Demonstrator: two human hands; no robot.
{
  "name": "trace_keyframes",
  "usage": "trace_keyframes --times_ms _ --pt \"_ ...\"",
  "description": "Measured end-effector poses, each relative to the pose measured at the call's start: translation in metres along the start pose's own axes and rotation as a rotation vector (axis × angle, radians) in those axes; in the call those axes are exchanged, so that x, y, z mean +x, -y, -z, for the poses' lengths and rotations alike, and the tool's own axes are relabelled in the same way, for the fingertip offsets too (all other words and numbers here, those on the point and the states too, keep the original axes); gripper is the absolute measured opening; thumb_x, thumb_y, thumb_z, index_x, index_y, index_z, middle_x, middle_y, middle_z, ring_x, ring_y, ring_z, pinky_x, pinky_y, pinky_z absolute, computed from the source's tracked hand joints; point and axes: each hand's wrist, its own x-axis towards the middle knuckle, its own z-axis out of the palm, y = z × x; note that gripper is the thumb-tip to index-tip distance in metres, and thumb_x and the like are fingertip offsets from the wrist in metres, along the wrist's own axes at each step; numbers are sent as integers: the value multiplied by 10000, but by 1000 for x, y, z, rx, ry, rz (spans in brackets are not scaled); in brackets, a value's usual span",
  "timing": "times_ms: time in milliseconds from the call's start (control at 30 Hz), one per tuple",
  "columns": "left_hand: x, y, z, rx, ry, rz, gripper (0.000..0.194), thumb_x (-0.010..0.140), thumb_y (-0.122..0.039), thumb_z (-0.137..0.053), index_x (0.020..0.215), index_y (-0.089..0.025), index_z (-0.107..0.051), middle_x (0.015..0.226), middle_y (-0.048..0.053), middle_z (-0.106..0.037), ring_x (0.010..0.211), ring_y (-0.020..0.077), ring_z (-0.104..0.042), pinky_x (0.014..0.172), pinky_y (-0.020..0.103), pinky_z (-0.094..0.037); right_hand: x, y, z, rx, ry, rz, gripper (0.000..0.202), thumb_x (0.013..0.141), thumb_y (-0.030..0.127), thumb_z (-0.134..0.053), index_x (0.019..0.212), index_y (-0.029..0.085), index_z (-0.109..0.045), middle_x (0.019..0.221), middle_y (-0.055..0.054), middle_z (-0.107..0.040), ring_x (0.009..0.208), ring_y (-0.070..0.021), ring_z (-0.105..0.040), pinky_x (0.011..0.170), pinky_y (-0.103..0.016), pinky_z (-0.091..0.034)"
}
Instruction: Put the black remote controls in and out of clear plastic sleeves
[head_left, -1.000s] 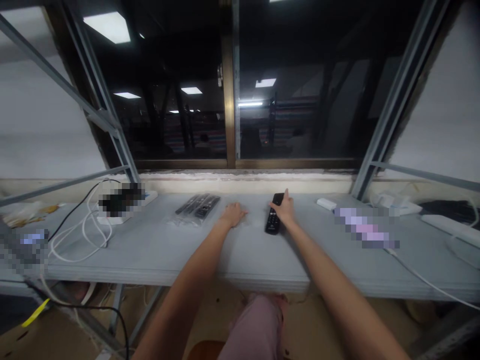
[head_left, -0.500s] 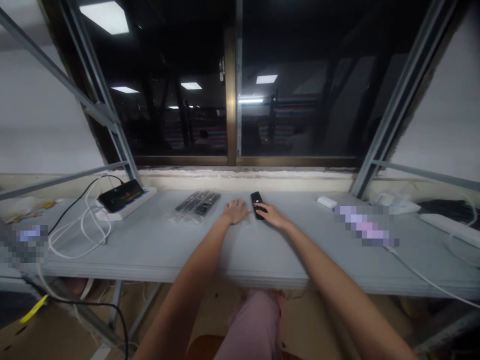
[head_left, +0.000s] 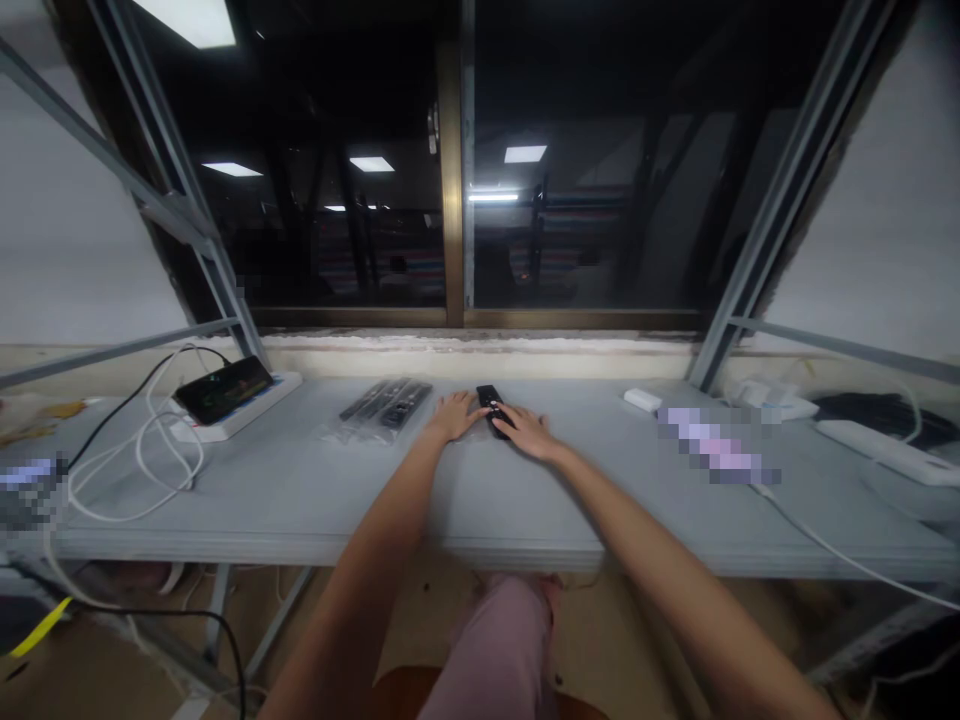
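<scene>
A black remote control (head_left: 487,398) lies on the grey table in front of me, its buttons facing up. My right hand (head_left: 527,432) is on its right side, with fingers closed over the lower part and covering some of the buttons. My left hand (head_left: 452,415) rests flat just left of the remote, fingers spread and the thumb reaching to its edge. Beneath and beside the left hand there seems to be some clear plastic film, hard to make out. Farther left, several dark remotes in clear plastic bags (head_left: 386,408) lie side by side.
At left, a phone (head_left: 225,390) leans on a white power strip (head_left: 289,385) among looped white cables. A white adapter (head_left: 642,401) and a blurred-out device (head_left: 716,445) with a white cable lie right. Metal frame posts and a window stand behind the grey table (head_left: 300,510).
The view has shifted slightly. My right hand and the remote have moved a little left, closer to my left hand, whose thumb now reaches the remote's edge.
</scene>
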Motion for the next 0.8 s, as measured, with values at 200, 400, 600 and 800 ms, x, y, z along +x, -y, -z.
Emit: trace_keyframes --times_ms 200,400,600,800 --pt "2 2 -2 -110 20 5 563 916 -529 -316 1297 -161 -505 1413 145 -445 1317 283 -365 1066 394 -247 3 3 -6 -15 -1 67 602 935 581 -184 1444 286 -311 1556 -32 -147 1423 -309 -93 1061 -683 -93" --pt "-2 7 16 -23 -276 143 449 937 -392 -333 1261 -162 -542 1319 144 -535 1239 278 -436 1069 432 -237 4 0 -10 30 -44 127 596 935 587 -183 1441 299 -312 1542 -44 -202 1414 -316 -147 1034 -727 -85" --pt "-17 30 32 276 -338 556 418 873 -69 -310 1169 -90 -604 1249 222 -552 1218 297 -433 1007 470 -291 6 -3 -10 64 -103 123 524 949 534 -230 1390 309 -402 1497 -49 -325 1392 -306 -225 1044 -710 -129" --pt "-16 30 37 251 -241 608 359 888 -96 -346 1085 -108 -645 1196 206 -591 1165 283 -501 932 391 -372 6 -3 -8 93 -110 118 472 945 506 -291 1324 299 -481 1452 -53 -401 1372 -284 -273 1063 -668 -160"
